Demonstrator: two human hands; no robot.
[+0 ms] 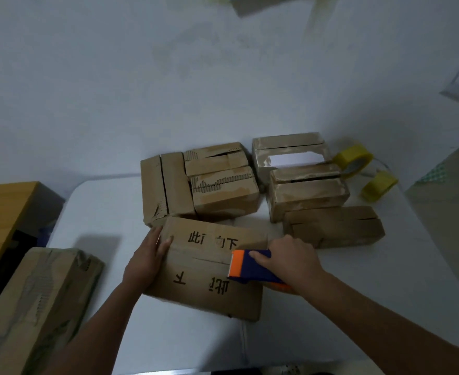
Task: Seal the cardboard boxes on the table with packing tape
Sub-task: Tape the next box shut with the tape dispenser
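The only readable marks are black printed Chinese characters on the top of the cardboard box (209,269) nearest the table's front edge: on the far flap a row with 此 and 下 legible, on the near flap the same characters upside down; the others are unclear

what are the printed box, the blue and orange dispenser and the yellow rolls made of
The brown printed box under both hands looks like matte corrugated cardboard; neighbouring boxes show torn, ribbed fluting. The blue and orange tape dispenser gripped by the right hand seems moulded plastic, going by its solid bright colours. The two yellow tape rolls look like translucent plastic film, slightly glossy. The left hand steadies the box.
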